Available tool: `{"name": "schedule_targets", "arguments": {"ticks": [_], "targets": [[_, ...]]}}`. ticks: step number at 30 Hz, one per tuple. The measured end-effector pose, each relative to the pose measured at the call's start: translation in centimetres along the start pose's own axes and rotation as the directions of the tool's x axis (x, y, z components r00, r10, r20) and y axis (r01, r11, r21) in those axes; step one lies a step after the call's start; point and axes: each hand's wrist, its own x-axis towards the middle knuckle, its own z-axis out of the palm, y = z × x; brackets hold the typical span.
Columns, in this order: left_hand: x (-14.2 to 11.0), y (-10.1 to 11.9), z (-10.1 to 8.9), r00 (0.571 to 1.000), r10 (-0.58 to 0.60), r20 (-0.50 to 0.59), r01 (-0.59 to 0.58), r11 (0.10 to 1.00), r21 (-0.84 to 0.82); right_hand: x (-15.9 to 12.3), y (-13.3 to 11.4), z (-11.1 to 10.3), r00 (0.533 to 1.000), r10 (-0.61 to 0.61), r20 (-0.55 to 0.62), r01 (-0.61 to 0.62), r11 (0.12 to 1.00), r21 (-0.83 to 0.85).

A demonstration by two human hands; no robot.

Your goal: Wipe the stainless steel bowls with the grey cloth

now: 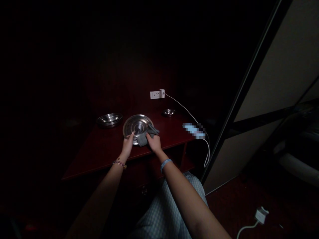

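Observation:
A shiny round steel plate (138,120) is tilted up over the dark red tabletop, its inner face towards me. My left hand (128,144) grips its near left rim, thumb on the inside. In my right hand (154,142) is a grey cloth (143,139), pressed against the right side of the plate. Part of the cloth sticks out above the fingers. Whether the plate's lower edge touches the table is hard to tell in the dim light.
Stacked steel bowls (109,119) stand left on the table (87,156); a small steel bowl (168,113) sits at the back. From a wall socket (155,95) a white cable runs to a blurred light-blue object (193,130) at the right edge. A white plug (261,215) lies lower right.

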Motion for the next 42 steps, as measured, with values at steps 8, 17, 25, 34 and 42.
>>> {"name": "schedule_targets", "arguments": {"ticks": [8, 17, 25, 34, 42], "targets": [[-0.5, -0.3, -0.7, 0.999, -0.013, -0.045, 0.019, 0.992, 0.122, -0.5, -0.1, -0.1, 0.999, 0.053, 0.002, -0.053, 0.998, -0.017], [-0.5, -0.4, -0.6, 0.959, -0.211, -0.189, 0.242, 0.957, 0.161, -0.6, 0.2, 0.0, 0.995, 0.091, 0.040, -0.093, 0.995, 0.034], [-1.4, 1.0, -0.3, 0.950, -0.231, -0.208, 0.274, 0.939, 0.208, -0.8, 0.2, -0.1, 0.990, 0.127, 0.069, -0.126, 0.992, -0.023], [-0.8, -0.4, -0.9, 0.982, -0.125, -0.144, 0.156, 0.960, 0.231, -0.7, -0.1, 0.0, 0.989, 0.145, 0.029, -0.141, 0.984, -0.112], [-0.8, 0.1, -0.4, 0.995, -0.049, -0.088, 0.058, 0.993, 0.105, -0.3, -0.3, -0.4, 0.995, 0.088, 0.056, -0.077, 0.982, -0.175]]}}
